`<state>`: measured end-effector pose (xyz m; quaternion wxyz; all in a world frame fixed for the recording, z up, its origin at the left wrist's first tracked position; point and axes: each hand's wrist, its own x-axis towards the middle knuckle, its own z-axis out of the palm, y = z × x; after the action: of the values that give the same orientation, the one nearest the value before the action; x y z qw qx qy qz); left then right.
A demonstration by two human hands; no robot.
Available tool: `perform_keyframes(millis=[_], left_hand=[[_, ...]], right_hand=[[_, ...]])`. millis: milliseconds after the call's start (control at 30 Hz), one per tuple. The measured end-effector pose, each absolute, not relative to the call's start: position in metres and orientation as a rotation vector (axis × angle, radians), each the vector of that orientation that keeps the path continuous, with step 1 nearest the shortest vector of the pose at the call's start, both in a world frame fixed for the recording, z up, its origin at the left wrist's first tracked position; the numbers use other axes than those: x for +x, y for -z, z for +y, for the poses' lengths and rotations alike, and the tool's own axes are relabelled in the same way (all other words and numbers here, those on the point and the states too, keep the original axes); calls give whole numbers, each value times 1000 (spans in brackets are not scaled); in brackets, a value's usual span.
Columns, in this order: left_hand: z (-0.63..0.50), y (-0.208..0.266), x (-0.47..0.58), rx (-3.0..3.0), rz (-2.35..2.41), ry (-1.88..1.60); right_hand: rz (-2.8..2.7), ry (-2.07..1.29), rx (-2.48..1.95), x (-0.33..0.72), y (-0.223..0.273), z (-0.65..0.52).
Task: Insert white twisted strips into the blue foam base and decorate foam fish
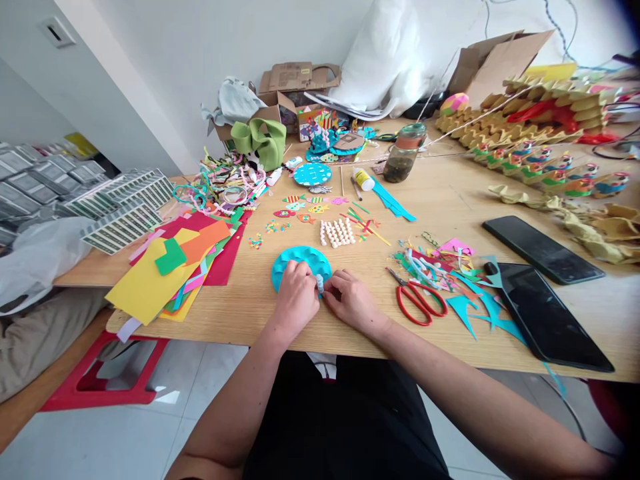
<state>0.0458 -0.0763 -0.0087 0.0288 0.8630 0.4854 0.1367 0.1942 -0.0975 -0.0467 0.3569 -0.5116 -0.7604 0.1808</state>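
Note:
A round turquoise paper disc [281, 265] with a scalloped look lies flat near the table's front edge. My left hand [299, 297] rests over its front part, with the fingers curled and closed. A small pale blue coil [320, 284], fuzzy like pipe cleaner, stands between my hands at the disc's right edge. My left fingertips pinch it from the left. My right hand [350, 298] is closed too, its thumb and forefinger pinched together at the coil's right side; the fingertips are partly hidden. Behind the disc lie rows of small white twisted pieces [338, 233] and several paper fish [306, 218].
Red-handled scissors [421, 301] and paper scraps [440, 260] lie to the right, near two phones [555, 317]. Coloured paper sheets [150, 283] are stacked at left. A glue bottle [363, 179], a glass jar [401, 157] and a decorated turquoise disc [313, 175] stand farther back.

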Motion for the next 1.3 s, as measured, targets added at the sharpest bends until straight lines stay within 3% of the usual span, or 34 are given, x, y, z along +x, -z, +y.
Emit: perform_keyframes(millis=[1300], left_hand=[[-76,9,48,2578,1554,-450]], right_hand=[[-1969,-460,-1303,194,45,-98]])
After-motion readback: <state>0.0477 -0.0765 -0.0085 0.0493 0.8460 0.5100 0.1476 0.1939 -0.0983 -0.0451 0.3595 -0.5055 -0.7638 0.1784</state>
